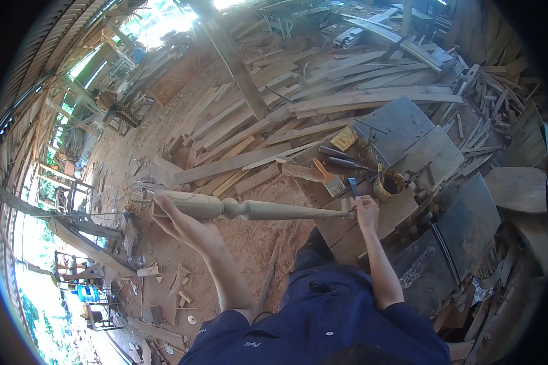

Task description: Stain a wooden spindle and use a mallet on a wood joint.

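I hold a long turned wooden post (249,209) level in front of me. It has a square block at its left end, rounded beads in the middle and a slim tapered shaft to the right. My left hand (182,224) cups the block end from below. My right hand (365,210) grips the thin right tip, just over the edge of a dark wooden workbench (408,131). On the bench near my right hand lie a wide paintbrush (324,176), a small blue-handled tool (353,186) and a round tin (388,184) with brown liquid.
Loose planks (347,100) are heaped behind the bench and across the sawdust floor (256,240). A slanted timber post (234,61) rises at top centre. Dark boards (463,225) and offcuts lie to the right, wood scraps (176,292) at lower left.
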A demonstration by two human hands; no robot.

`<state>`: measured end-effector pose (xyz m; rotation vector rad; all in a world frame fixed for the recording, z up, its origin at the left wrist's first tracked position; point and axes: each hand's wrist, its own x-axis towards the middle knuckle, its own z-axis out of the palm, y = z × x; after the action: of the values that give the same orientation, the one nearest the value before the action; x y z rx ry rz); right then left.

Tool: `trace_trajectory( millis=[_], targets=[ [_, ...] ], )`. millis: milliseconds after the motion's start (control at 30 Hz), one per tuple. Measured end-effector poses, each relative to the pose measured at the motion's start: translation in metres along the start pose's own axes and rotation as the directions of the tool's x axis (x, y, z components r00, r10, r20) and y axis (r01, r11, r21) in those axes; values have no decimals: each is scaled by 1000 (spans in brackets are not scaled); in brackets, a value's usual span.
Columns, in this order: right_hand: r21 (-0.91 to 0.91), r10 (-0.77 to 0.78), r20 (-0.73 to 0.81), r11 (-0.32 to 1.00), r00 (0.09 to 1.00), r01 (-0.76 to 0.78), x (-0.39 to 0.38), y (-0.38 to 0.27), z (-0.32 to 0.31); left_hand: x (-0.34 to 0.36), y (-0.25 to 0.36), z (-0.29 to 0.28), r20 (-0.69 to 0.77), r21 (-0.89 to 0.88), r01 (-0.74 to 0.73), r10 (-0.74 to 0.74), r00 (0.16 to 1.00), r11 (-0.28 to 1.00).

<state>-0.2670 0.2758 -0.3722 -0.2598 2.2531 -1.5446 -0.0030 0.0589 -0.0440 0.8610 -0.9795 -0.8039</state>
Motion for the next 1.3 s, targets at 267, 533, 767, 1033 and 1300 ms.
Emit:
trace_trajectory(
  millis=[267, 533, 767, 1033, 1300],
  targets=[
    [329, -452, 275, 874, 848, 359, -120, -171, 24, -10, 4, 14, -15, -79, 52, -53, 998, 996],
    [731, -84, 481, 587, 872, -347, -71, -97, -2, -12, 11, 21, 34, 60, 124, -126, 991, 990],
    [267, 61, 182, 958, 981, -109, -22, 30, -36, 8, 19, 16, 19, 109, -32, 30, 999, 994],
    [467, -92, 222, 884, 971, -23, -74, -90, -21, -9, 24, 19, 122, 85, -147, 136, 983, 985],
    [685, 33, 540, 564, 841, -462, -48, -11, -35, 8, 19, 0, 54, -4, -128, 128, 990, 992]
  ],
)
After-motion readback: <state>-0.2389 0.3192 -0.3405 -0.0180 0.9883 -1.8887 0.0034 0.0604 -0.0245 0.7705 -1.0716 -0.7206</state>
